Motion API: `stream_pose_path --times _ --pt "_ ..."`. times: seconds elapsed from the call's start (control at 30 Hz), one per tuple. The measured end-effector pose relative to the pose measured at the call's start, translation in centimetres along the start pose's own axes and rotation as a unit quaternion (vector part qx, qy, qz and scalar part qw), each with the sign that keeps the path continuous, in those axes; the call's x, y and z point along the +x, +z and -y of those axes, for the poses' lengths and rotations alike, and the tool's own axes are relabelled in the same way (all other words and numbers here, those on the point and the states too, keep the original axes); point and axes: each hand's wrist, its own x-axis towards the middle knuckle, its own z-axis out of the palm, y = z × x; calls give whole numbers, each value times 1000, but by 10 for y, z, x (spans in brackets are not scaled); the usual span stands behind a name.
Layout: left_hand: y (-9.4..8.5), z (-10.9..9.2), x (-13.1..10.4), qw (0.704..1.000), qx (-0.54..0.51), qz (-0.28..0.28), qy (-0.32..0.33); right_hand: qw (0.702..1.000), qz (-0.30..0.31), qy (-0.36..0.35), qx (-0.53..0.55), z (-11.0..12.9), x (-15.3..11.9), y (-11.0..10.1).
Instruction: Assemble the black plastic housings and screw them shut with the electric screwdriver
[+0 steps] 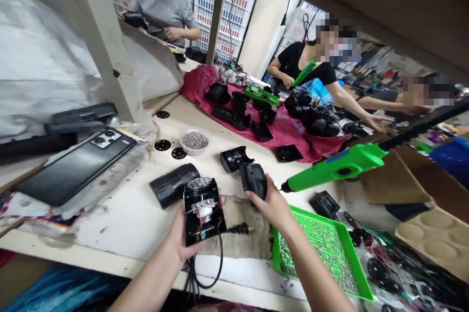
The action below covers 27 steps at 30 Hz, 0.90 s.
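Note:
My left hand grips an opened black appliance housing, with a motor, red wires and a round grille at its top. A black power cord hangs from it, and its two-pin plug shows to the right. In my right hand is a black plastic cover, held between thumb and fingers. Right behind that cover lies a black half-shell. A black cylindrical part rests on the table beside the housing. A green electric screwdriver hangs at the right, its tip near my right hand.
A bowl of small screws stands near black discs. Right of my arm is a green tray of screws. A phone lies left. Black parts cover a pink cloth. Co-workers sit across the table.

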Motion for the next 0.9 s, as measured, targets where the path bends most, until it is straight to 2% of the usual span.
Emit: stream_pose_path --times 0.1,0.2,0.27,0.37,0.4,0.47,0.53,0.6,0.7,0.8,0.9 --pt "2 0 -2 1000 6 1 0 999 -22 -26 -12 -4 9 11" --pt "6 0 -4 999 1 -32 6 997 -47 -53 -21 -3 10 19" --pt "10 1 -4 998 -8 -56 10 993 -78 -81 -22 2 2 18" --pt "14 2 -4 997 -19 -72 20 979 -117 -167 20 15 -26 12" --pt "15 2 -4 997 -20 -75 27 974 -108 -192 51 20 -37 10" --pt "17 4 -4 995 -20 -82 48 969 -43 -206 130 29 -61 7" --pt "19 6 -4 993 -20 -87 72 959 36 -183 213 36 -81 8" --pt "22 7 -5 991 -22 -88 95 943 89 -154 281 41 -93 12" --pt "29 10 -6 988 -28 -88 122 927 129 -115 332 44 -97 21" --pt "36 11 -8 985 -48 -88 142 925 173 -94 324 42 -95 28" --pt "42 12 -10 983 -64 -80 153 922 182 -159 301 35 -96 32"
